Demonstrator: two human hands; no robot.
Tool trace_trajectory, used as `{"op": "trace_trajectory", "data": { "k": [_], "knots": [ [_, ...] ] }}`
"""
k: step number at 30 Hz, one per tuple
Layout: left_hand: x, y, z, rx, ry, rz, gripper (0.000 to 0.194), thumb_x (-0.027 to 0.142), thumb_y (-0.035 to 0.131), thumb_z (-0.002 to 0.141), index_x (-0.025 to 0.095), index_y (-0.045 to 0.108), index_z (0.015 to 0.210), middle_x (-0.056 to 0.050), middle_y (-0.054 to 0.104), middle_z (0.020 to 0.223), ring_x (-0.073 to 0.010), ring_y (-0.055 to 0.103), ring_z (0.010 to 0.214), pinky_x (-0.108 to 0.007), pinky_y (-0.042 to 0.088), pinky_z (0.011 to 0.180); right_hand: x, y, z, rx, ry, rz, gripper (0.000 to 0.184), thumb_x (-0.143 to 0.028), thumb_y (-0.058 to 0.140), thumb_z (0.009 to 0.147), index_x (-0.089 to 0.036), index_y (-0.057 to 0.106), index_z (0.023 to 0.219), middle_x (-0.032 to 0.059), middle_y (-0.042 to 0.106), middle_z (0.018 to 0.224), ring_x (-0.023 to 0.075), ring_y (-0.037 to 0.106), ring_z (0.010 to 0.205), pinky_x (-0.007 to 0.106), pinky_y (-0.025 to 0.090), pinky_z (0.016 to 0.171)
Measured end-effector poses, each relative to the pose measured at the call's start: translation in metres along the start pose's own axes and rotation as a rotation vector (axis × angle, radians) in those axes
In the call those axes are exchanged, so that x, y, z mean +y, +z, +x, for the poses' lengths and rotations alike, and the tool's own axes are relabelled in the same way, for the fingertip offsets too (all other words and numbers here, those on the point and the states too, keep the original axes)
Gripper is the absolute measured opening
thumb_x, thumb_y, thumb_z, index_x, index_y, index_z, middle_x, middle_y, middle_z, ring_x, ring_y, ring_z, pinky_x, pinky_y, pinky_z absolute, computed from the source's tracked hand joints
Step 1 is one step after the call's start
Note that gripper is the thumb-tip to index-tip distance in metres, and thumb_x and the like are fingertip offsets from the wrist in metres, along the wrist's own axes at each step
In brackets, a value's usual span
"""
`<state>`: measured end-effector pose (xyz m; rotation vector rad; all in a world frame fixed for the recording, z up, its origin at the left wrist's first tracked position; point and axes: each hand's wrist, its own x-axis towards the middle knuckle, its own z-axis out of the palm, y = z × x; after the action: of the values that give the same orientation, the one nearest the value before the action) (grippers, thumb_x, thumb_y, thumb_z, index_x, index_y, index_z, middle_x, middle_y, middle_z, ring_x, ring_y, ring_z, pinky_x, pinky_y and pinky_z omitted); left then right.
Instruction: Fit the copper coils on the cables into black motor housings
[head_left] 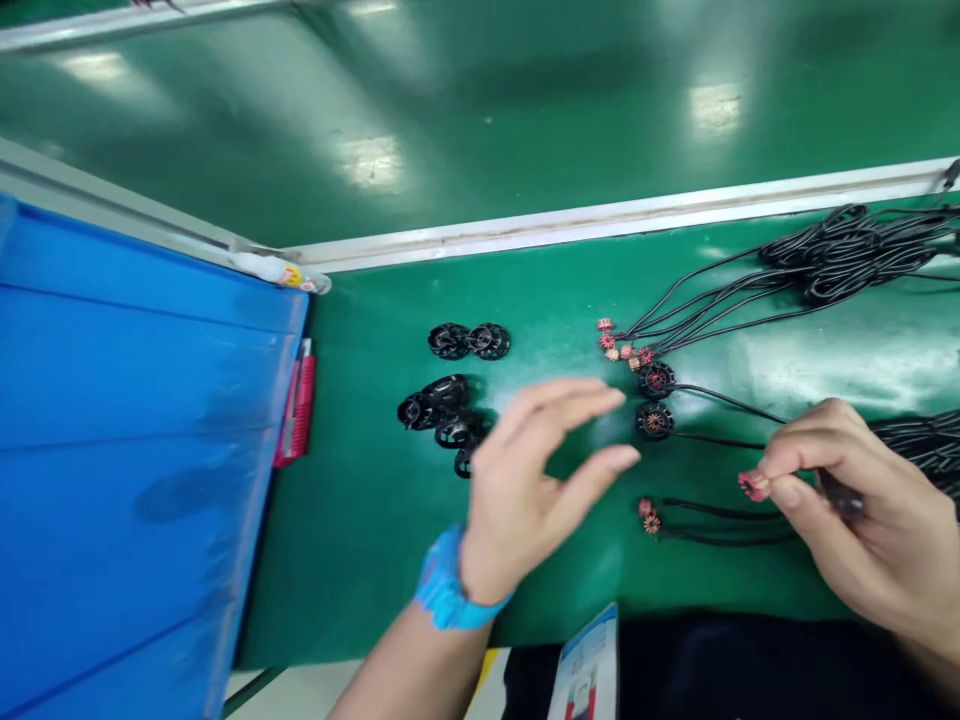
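Observation:
My left hand (536,470) hovers over the green mat with fingers spread and nothing in it, just right of a cluster of black round housings (442,410). Two more black housings (469,341) lie farther back. My right hand (847,510) pinches a small red coil on a black cable (752,484). Two coils seated in black housings (655,400) lie between my hands, each with a cable. Two bare coils with cables (649,516) lie nearer me. Several loose red coils (619,345) sit at the ends of a black cable bundle (847,260).
A blue bin (135,450) fills the left side. A red tool (298,405) lies beside it. A white rail (600,220) borders the mat at the back, with green floor beyond. A printed card (589,665) sits at the near edge. A blue wristband (446,590) is on my left wrist.

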<state>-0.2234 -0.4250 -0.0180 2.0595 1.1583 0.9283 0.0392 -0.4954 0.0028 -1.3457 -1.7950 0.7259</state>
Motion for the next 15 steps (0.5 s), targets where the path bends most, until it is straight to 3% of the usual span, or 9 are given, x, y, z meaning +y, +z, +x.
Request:
{"op": "trace_trajectory", "data": {
  "k": [3,5,10,15],
  "knots": [
    [-0.021,-0.017,0.007,0.082,-0.051,0.513,0.055,0.034,0.076,0.095,0.027,0.060,0.147,-0.015,0.056,0.157,-0.0424,0.050,0.148,-0.064,0.042,0.120,0.009,-0.010,0.001,0.133,0.229,0.429,0.005,-0.023,0.065,0.099,-0.023,0.069,0.099,0.0027,0.056,0.082,0.0159,0.053,0.079,0.031,0.041,0.064],
    [-0.032,-0.022,0.008,0.045,-0.093,0.658,0.055,0.035,0.071,0.099,0.028,0.057,0.152,-0.015,0.049,0.163,-0.0470,0.037,0.155,-0.071,0.033,0.122,0.016,-0.014,0.005,0.229,0.323,0.645,0.010,-0.033,0.068,0.097,-0.023,0.069,0.094,0.0025,0.050,0.080,0.0159,0.049,0.075,0.031,0.039,0.061],
    [-0.043,-0.025,0.004,-0.064,-0.076,0.646,0.041,0.028,0.057,0.104,0.031,0.063,0.144,-0.009,0.075,0.134,-0.0442,0.059,0.139,-0.068,0.047,0.108,0.026,-0.020,0.020,0.293,0.372,0.761,0.023,-0.045,0.068,0.095,-0.025,0.062,0.085,0.0005,0.040,0.074,0.0160,0.042,0.070,0.031,0.041,0.064],
    [-0.034,-0.030,0.003,-0.130,0.083,0.623,0.035,0.028,0.060,0.104,0.026,0.067,0.138,-0.010,0.079,0.120,-0.0357,0.074,0.111,-0.054,0.056,0.096,0.027,-0.025,0.024,0.307,0.420,0.840,0.027,-0.047,0.072,0.091,-0.025,0.059,0.083,-0.0005,0.036,0.072,0.0158,0.039,0.069,0.030,0.041,0.064]
  ]
}}
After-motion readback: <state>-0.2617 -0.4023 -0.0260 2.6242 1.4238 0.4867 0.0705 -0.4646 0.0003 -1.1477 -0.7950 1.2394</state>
